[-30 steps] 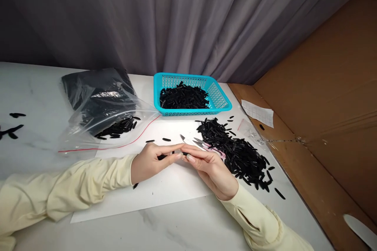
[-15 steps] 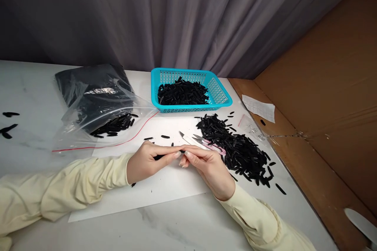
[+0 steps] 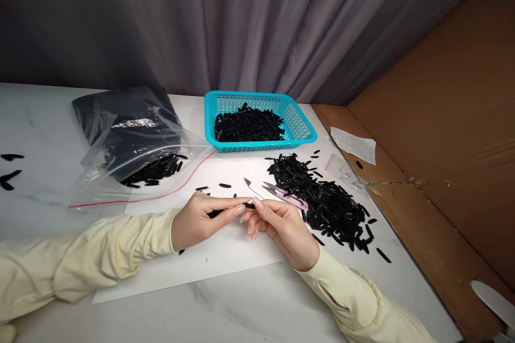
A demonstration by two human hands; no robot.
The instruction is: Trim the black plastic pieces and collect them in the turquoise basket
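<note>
My left hand (image 3: 201, 220) and my right hand (image 3: 279, 225) meet over a white sheet (image 3: 217, 257), both pinching one small black strip (image 3: 215, 214) between their fingertips. The strip is mostly hidden by the fingers. Pink-handled thread snips (image 3: 277, 194) lie just behind my right hand, tips pointing left. A heap of black strips (image 3: 322, 203) lies right of my right hand. A few loose strips (image 3: 225, 186) rest on the sheet beyond my left hand.
A turquoise basket (image 3: 301, 131) holding black strips stands at the back. A clear zip bag (image 3: 132, 161) with strips and dark material lies at back left. Cardboard wall (image 3: 442, 134) borders the right; a paper slip (image 3: 354, 146) lies near it. Grey curtain behind.
My right hand's fingers have shifted slightly along the strip and loosened; the view has drifted a little. Both hands stay joined on the strip.
</note>
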